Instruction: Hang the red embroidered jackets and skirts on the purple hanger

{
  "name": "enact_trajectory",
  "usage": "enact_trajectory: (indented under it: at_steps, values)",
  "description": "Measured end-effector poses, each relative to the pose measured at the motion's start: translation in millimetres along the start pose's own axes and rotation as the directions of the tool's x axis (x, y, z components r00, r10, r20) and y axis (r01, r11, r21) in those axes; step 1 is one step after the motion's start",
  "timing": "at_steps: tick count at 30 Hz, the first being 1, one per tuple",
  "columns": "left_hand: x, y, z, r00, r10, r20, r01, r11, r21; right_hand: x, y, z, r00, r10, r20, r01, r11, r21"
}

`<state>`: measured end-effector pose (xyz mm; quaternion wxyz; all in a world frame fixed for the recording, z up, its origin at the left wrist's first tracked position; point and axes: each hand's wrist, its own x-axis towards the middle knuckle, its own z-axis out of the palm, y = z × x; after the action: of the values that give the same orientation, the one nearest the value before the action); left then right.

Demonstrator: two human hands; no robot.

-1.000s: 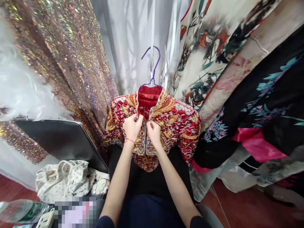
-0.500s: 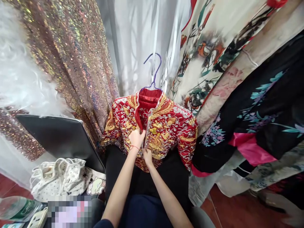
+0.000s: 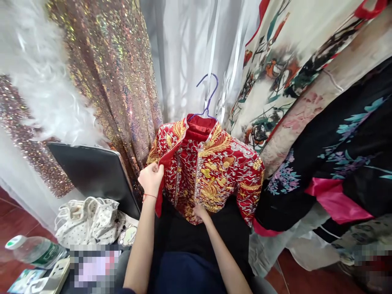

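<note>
In the head view, the red jacket [image 3: 216, 175] is in the middle, facing the person, its lower part in front of black cloth [image 3: 226, 234] at the lap. A purple hanger [image 3: 211, 100] sits in its collar, with the hook standing up in front of white ribbons [image 3: 214, 38]; whether the hook is caught on them I cannot tell. Gold and silver embroidery covers the jacket, and a small red label [image 3: 202, 129] shows inside the neck.

The left hand [image 3: 150, 178] pinches the front edge of the panel on its side between thumb and curled fingers, folding it outward so that the plain red lining [image 3: 167, 159] shows. Embroidered cloth lies in the gap between the two front edges. A thin red cord [image 3: 149, 197] circles the left wrist. The right hand [image 3: 200, 212] is at the bottom of the opposite front edge, near the hem, its fingers bent in; the grip is too small to make out fully.

To the left stand a sequined dress [image 3: 122, 77], white feathers [image 3: 53, 87] and a dark panel [image 3: 94, 171]. Below the panel are a spotted pouch [image 3: 88, 222], a bottle [image 3: 41, 251] lying tilted and a power strip [image 3: 58, 271]. To the right hang a painted-print dress [image 3: 275, 73] and a black garment [image 3: 306, 153] with blue-violet flowers and a pink band [image 3: 338, 200]. Reddish floor [image 3: 269, 279] shows beneath.
</note>
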<state>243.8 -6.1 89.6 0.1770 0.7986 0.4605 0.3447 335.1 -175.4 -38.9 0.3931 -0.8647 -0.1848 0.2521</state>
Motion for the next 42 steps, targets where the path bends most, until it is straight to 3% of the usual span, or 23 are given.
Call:
enact_trajectory:
  at_steps: [2, 4, 5, 6, 8, 9, 11, 13, 15, 18, 21, 23, 25, 27, 29, 33, 35, 37, 39, 40, 42]
  values:
    - [5.3, 5.6, 0.7, 0.996, 0.068, -0.052, -0.069, 0.997, -0.021, -1.5, -13.9, -17.0, 0.993, -0.058, 0.106, 0.06, 0.998, -0.013]
    - [8.6, 17.1, 11.4, 0.981, 0.178, -0.073, -0.183, 0.981, -0.058, -6.5, -40.3, -43.0, 0.966, -0.215, 0.142, 0.214, 0.977, 0.026]
    - [9.1, 24.9, 18.7, 0.967, 0.241, -0.079, -0.247, 0.966, -0.082, -10.1, -57.3, -58.4, 0.931, -0.346, 0.118, 0.34, 0.938, 0.066]
    - [9.0, 33.6, 26.2, 0.951, 0.297, -0.086, -0.306, 0.946, -0.108, -13.7, -75.9, -74.4, 0.825, -0.564, -0.004, 0.563, 0.823, 0.081]
    - [8.3, 51.0, 38.9, 0.928, 0.358, -0.097, -0.37, 0.916, -0.154, -18.2, -113.0, -104.3, 0.556, -0.787, -0.267, 0.805, 0.59, -0.061]
    - [8.5, 58.3, 43.3, 0.932, 0.354, -0.074, -0.362, 0.918, -0.163, -17.7, -129.3, -116.8, 0.434, -0.816, -0.383, 0.828, 0.528, -0.186]
    - [11.9, 66.8, 47.8, 0.956, 0.283, 0.078, -0.27, 0.952, -0.145, -10.1, -152.8, -135.3, 0.25, -0.771, -0.586, 0.702, 0.561, -0.438]
    - [19.1, 64.7, 47.4, 0.939, 0.164, 0.302, -0.141, 0.985, -0.098, 5.3, -162.8, -146.3, 0.158, -0.716, -0.68, 0.529, 0.643, -0.554]
    - [28.9, 52.8, 42.2, 0.89, 0.083, 0.449, -0.056, 0.996, -0.075, 24.2, -162.4, -153.0, 0.168, -0.709, -0.685, 0.43, 0.678, -0.596]
    - [47.1, 28.1, 23.4, 0.847, 0.071, 0.527, 0.004, 0.99, -0.14, 49.3, -153.9, -161.4, 0.204, -0.744, -0.637, 0.42, 0.654, -0.63]
    - [69.7, 15.1, -8.4, 0.838, 0.099, 0.536, 0.054, 0.964, -0.262, 64.4, -145.5, -172.6, 0.155, -0.77, -0.619, 0.469, 0.609, -0.64]
    - [86.6, 18.7, -31.8, 0.907, 0.115, 0.404, 0.041, 0.933, -0.358, 69.9, -141.0, -182.2, 0.142, -0.805, -0.576, 0.501, 0.56, -0.66]
    - [102.7, 29.4, -51.5, 0.987, 0.104, 0.12, -0.07, 0.964, -0.258, 73.2, -137.3, -192.5, 0.16, -0.838, -0.522, 0.544, 0.516, -0.662]
    - [116.2, 41.6, -63.5, 0.99, 0.115, -0.081, -0.121, 0.99, -0.068, 74.5, -134.8, -201.9, 0.195, -0.85, -0.49, 0.603, 0.498, -0.623]
    - [125.8, 50.3, -66.4, 0.985, 0.12, -0.124, -0.116, 0.993, 0.037, 72.9, -133.8, -209.5, 0.227, -0.852, -0.472, 0.654, 0.492, -0.575]
    - [132.9, 53.1, -51.0, 0.996, 0.061, 0.059, -0.069, 0.988, 0.142, 57.3, -133.2, -220.6, 0.291, -0.876, -0.385, 0.673, 0.474, -0.568]
    - [129.5, 53.3, -39.3, 0.988, 0.046, 0.146, -0.07, 0.984, 0.162, 43.4, -130.7, -226.3, 0.371, -0.886, -0.278, 0.628, 0.46, -0.628]
    - [119.5, 59.2, -28.4, 0.98, 0.15, 0.129, -0.164, 0.981, 0.107, 28.3, -126.5, -232.5, 0.461, -0.867, -0.188, 0.558, 0.448, -0.698]
    - [102.1, 74.3, -19.7, 0.938, 0.347, 0.002, -0.347, 0.938, 0.015, 15.0, -122.4, -238.1, 0.525, -0.838, -0.15, 0.501, 0.446, -0.742]
    - [91.0, 85.3, -16.3, 0.887, 0.453, -0.085, -0.456, 0.889, -0.022, 9.9, -120.8, -240.2, 0.547, -0.825, -0.14, 0.485, 0.449, -0.751]
    - [66.4, 111.9, -10.6, 0.739, 0.631, -0.236, -0.658, 0.752, -0.051, 3.5, -119.0, -243.1, 0.581, -0.803, -0.129, 0.466, 0.458, -0.757]
